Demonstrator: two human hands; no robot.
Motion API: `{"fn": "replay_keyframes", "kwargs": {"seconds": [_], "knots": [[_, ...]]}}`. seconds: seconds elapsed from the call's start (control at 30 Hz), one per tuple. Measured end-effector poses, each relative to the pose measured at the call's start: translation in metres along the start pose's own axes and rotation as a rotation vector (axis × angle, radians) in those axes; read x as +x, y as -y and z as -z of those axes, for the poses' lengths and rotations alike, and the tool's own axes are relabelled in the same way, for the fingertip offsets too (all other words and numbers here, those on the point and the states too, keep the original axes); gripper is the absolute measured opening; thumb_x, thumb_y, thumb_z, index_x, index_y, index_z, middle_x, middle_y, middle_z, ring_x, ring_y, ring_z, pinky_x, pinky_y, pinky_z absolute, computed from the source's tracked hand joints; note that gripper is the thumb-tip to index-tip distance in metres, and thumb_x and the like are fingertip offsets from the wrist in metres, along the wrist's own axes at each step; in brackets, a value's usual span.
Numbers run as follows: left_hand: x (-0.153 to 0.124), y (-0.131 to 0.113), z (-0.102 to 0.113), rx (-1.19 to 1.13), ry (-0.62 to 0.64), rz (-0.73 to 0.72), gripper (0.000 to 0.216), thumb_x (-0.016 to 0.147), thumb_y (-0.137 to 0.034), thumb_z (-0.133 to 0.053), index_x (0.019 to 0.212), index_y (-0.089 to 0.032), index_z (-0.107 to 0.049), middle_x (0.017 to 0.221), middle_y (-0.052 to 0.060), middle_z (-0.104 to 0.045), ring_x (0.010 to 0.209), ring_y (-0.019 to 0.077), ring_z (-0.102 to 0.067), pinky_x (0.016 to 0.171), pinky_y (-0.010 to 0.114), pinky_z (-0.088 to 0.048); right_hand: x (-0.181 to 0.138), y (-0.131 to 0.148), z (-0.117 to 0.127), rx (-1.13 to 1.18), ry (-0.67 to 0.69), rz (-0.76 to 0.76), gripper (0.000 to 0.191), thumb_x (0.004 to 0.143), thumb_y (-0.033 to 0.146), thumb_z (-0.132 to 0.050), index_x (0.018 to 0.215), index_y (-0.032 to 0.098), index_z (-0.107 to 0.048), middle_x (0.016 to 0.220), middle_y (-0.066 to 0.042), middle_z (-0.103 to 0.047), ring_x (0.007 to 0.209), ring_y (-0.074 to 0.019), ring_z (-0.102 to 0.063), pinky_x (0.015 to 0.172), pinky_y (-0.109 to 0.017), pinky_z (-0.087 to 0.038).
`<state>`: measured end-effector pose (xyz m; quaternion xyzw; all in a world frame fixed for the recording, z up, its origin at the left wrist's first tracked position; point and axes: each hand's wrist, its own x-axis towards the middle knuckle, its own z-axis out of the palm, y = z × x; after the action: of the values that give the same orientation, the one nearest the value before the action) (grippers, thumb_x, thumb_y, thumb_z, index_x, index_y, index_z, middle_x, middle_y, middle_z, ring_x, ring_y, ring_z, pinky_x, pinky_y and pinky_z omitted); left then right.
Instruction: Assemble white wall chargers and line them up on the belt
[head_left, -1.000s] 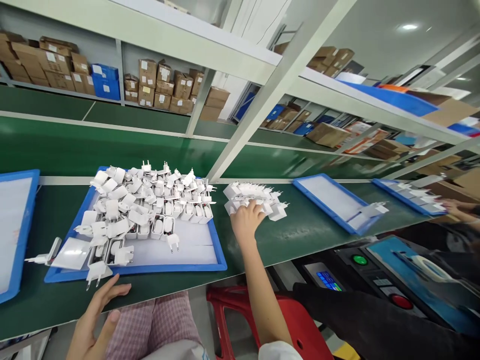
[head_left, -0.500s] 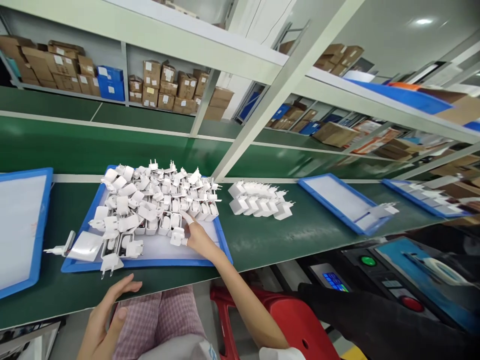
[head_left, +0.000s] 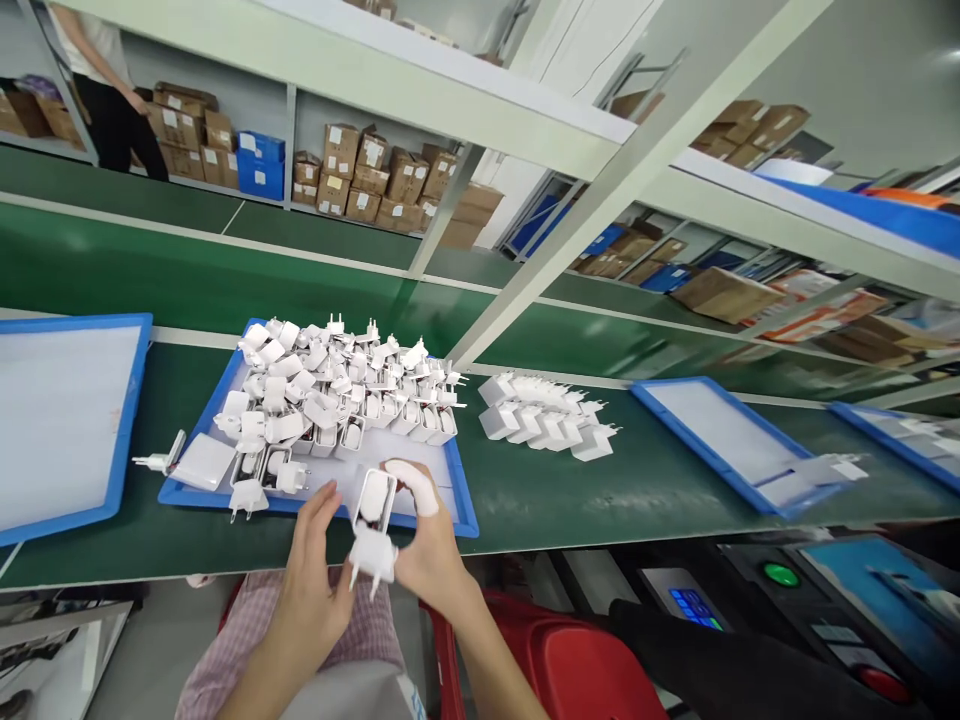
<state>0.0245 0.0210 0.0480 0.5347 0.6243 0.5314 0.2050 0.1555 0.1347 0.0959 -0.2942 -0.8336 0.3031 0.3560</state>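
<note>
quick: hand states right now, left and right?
Left hand: fingers touching the white plug piece, grip not clear.
Right hand: closed on a white charger body, above the blue tray edge.
</note>
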Motion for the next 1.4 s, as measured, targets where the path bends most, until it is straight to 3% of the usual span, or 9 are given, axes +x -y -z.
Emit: {"fn": "replay_keyframes", "kwargs": {"seconds": [0.1,0.2,0.37,0.57,0.73,0.87,1.07,1.23,1.4], "knots": [[0.006,-0.018,-0.003,-0.102,0.047,-0.064,0.08,0.086,-0.021,-0.065,0.153,-0.029,-0.022,0.157,0.017,-0.036,0.144,0.0352,-0.042,0.111,0.052,-0.047,-0.025,0.03,0.004,0.103,-0.048,0.127,0.081,0.076,0.01,-0.072,0.146,0.034,-0.037,0.127,-0.01,-0.058,0.109,-0.0265,-0.065,0.088,-0.039,-0.058],[0.011,-0.033,0.0,-0.153,0.112,-0.034,0.071,0.084,-0.02,-0.065,0.146,-0.029,-0.032,0.138,0.013,-0.053,0.122,0.0315,-0.06,0.101,0.046,-0.055,-0.039,0.042,0.005,0.08,-0.116,0.122,0.085,0.08,0.01,-0.073,0.152,0.035,-0.035,0.133,-0.011,-0.057,0.115,-0.0275,-0.064,0.091,-0.038,-0.059],[0.01,-0.039,0.0,-0.134,-0.055,-0.006,0.039,0.085,-0.017,-0.062,0.122,-0.024,-0.048,0.125,0.01,-0.054,0.119,0.0302,-0.059,0.096,0.044,-0.054,-0.049,0.046,0.006,0.017,-0.041,0.085,0.077,0.086,0.012,-0.069,0.153,0.033,-0.038,0.135,-0.011,-0.061,0.119,-0.0285,-0.064,0.098,-0.042,-0.057],[-0.003,-0.041,0.0,-0.18,-0.045,-0.081,0.063,0.073,-0.014,-0.073,0.126,-0.028,-0.043,0.12,0.007,-0.054,0.107,0.0254,-0.061,0.085,0.038,-0.055,-0.053,0.056,0.01,0.185,-0.03,-0.001,0.068,0.083,0.028,-0.078,0.143,0.032,-0.046,0.133,-0.01,-0.06,0.118,-0.0272,-0.064,0.095,-0.04,-0.058],[0.004,-0.052,0.016,-0.317,0.214,-0.062,0.035,0.08,-0.015,-0.068,0.112,-0.026,-0.058,0.114,0.007,-0.059,0.103,0.025,-0.063,0.083,0.036,-0.055,-0.055,0.05,0.013,0.281,-0.015,0.004,0.072,0.079,0.033,-0.083,0.141,0.035,-0.045,0.126,-0.009,-0.056,0.113,-0.0256,-0.062,0.092,-0.04,-0.057],[0.009,-0.052,0.027,-0.455,0.395,0.108,0.016,0.083,-0.019,-0.069,0.097,-0.025,-0.063,0.095,0.001,-0.067,0.08,0.0189,-0.066,0.071,0.029,-0.054,-0.052,0.046,0.021,0.306,0.069,0.064,0.05,0.089,0.032,-0.074,0.136,0.032,-0.054,0.114,-0.007,-0.062,0.103,-0.0225,-0.064,0.085,-0.037,-0.058],[0.007,-0.049,0.034,-0.461,0.354,0.15,0.028,0.084,-0.02,-0.066,0.11,-0.025,-0.06,0.104,0.006,-0.068,0.09,0.0235,-0.067,0.077,0.034,-0.055,-0.045,0.052,0.015,0.201,0.003,0.134,0.035,0.097,0.022,-0.062,0.131,0.029,-0.058,0.117,-0.007,-0.065,0.104,-0.02,-0.064,0.088,-0.032,-0.057],[0.002,-0.05,0.037,-0.478,0.416,0.162,0.029,0.087,-0.021,-0.062,0.116,-0.023,-0.058,0.111,0.009,-0.067,0.103,0.0275,-0.063,0.092,0.04,-0.052,-0.043,0.051,0.008,0.161,-0.017,0.167,0.024,0.1,0.026,-0.056,0.124,0.026,-0.059,0.112,-0.008,-0.064,0.102,-0.02,-0.065,0.085,-0.03,-0.057],[0.001,-0.052,0.034,-0.482,0.422,0.218,0.022,0.088,-0.02,-0.062,0.109,-0.025,-0.057,0.108,0.005,-0.063,0.094,0.0221,-0.062,0.084,0.033,-0.051,-0.053,0.045,0.003,0.171,-0.005,0.137,0.023,0.105,0.04,-0.044,0.117,0.027,-0.057,0.112,-0.007,-0.061,0.1,-0.0209,-0.062,0.083,-0.033,-0.054]]}}
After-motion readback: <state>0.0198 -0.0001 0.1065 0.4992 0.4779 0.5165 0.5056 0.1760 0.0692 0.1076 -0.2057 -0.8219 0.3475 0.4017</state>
